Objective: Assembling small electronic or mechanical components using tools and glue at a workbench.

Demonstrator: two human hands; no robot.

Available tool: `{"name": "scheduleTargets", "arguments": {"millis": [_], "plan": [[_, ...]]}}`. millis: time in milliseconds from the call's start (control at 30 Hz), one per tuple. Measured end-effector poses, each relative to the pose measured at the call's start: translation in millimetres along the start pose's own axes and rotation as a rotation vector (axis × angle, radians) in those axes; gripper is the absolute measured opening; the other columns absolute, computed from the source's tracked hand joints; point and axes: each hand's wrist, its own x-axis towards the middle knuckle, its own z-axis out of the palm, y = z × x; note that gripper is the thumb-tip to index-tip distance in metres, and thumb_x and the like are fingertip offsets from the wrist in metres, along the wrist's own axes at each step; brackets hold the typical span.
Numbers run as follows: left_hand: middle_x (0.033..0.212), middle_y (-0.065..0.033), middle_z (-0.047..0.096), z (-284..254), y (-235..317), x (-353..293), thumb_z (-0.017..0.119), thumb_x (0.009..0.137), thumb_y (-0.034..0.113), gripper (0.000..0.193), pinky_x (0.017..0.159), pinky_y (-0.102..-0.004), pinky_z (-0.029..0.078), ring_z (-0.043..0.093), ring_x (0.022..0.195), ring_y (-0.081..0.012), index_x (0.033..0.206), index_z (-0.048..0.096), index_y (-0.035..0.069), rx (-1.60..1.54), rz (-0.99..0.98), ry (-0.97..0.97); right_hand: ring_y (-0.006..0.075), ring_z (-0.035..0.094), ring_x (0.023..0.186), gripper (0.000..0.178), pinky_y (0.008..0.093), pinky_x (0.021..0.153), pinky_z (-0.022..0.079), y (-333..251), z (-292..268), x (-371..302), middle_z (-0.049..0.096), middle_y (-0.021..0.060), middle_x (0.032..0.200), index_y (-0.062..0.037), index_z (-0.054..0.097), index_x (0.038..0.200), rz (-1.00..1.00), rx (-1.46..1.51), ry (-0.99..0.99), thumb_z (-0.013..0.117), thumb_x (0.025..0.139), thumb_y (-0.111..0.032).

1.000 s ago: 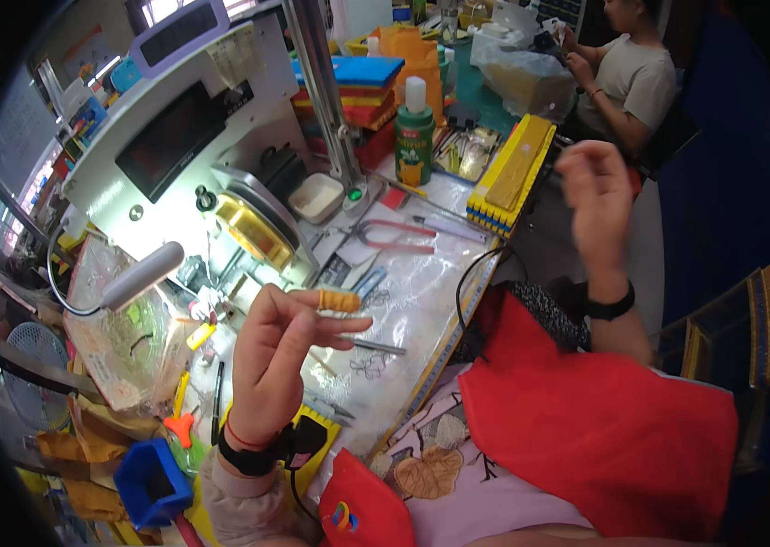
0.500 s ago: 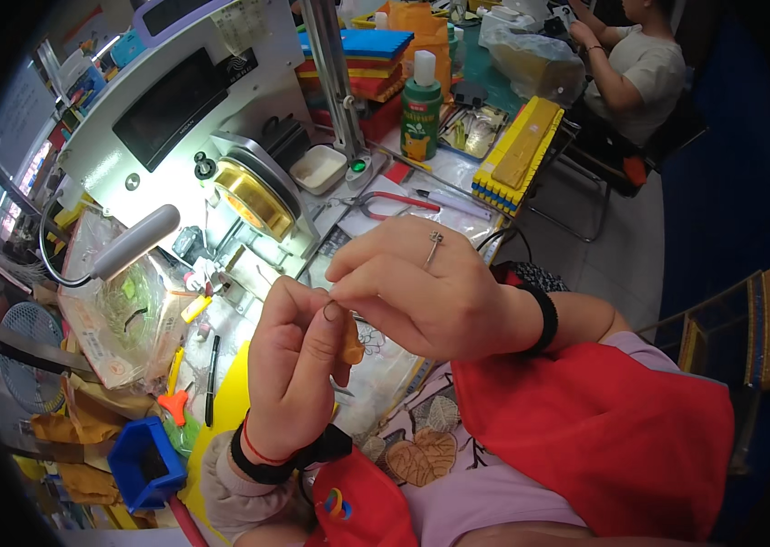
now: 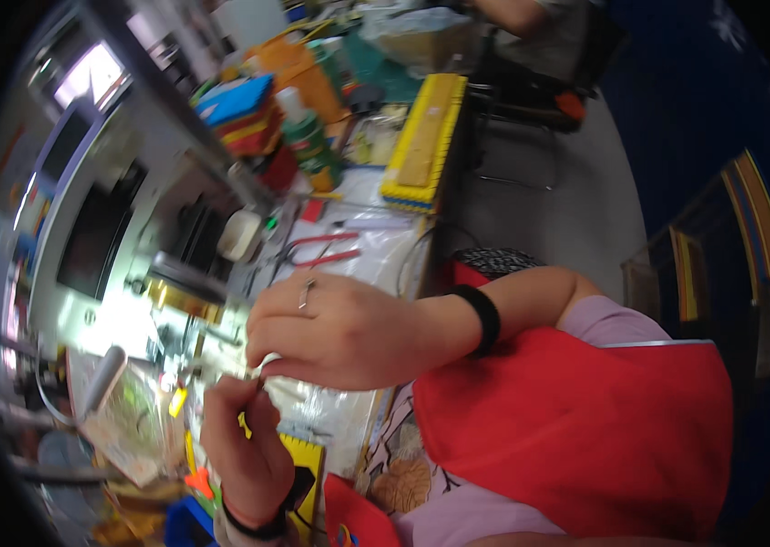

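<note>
Over the near edge of the worktable (image 3: 330, 408), my two hands meet fingertip to fingertip. My right hand (image 3: 339, 330), wearing a ring and a black wristband, has its thumb and fingers pinched together. Just below and to its left, my left hand (image 3: 244, 451) is closed too, its fingertips against those of the right. Whatever lies between them is too small and blurred to make out. Behind the hands stands a white machine (image 3: 66, 246) with an amber roll (image 3: 180, 299), lit brightly. Red-handled pliers (image 3: 326, 248) lie on the table beyond my right hand.
A lamp head (image 3: 104, 378) stands left of my hands by a plastic-lined box (image 3: 134, 438). Farther back are a green bottle (image 3: 312, 153), yellow stacked strips (image 3: 426, 146) and blue and red trays (image 3: 235, 105). A blue bin (image 3: 189, 521) sits low left; another person's arm (image 3: 517, 14) shows behind.
The view has swung and tilted, blurring the picture. Both hands now appear lower and farther left, still pinched together. The orange piece seen at my left fingers no longer shows.
</note>
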Motion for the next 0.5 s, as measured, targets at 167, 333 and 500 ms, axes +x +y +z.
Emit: {"name": "scheduleTargets", "arguments": {"millis": [167,333,500], "plan": [[0.083,-0.0144,0.058,-9,41,29,0.055,0.089,-0.007,0.017,0.056,-0.0334,0.044,0.055,0.063,-0.024,0.106,0.056,-0.003,0.561,0.416,-0.156,0.025,0.059,0.083,0.011,0.0352,0.074,0.047,5,-36,-9,0.057,0.0077,0.089,-0.0043,0.06,0.09,0.157,0.358,-0.136,0.068,0.086,-0.011],[0.083,-0.0147,0.061,18,83,67,0.054,0.089,-0.006,0.013,0.058,-0.0376,0.049,0.06,0.067,-0.0298,0.1,0.061,-0.004,0.798,0.755,-0.22,0.0229,0.063,0.075,0.015,0.033,0.07,0.048,6,-88,-19,0.062,0.0109,0.08,-0.0021,0.065,0.089,0.472,0.682,-0.292,0.069,0.084,-0.016],[0.079,-0.0131,0.056,48,87,85,0.061,0.093,0.01,0.039,0.053,-0.0328,0.039,0.044,0.053,-0.0211,0.126,0.05,-0.009,0.562,0.763,-0.214,0.0237,0.06,0.091,0.013,0.0357,0.076,0.047,6,-127,-45,0.058,0.0087,0.096,-0.0027,0.058,0.088,-0.222,-0.27,0.1,0.066,0.079,-0.007]]}}
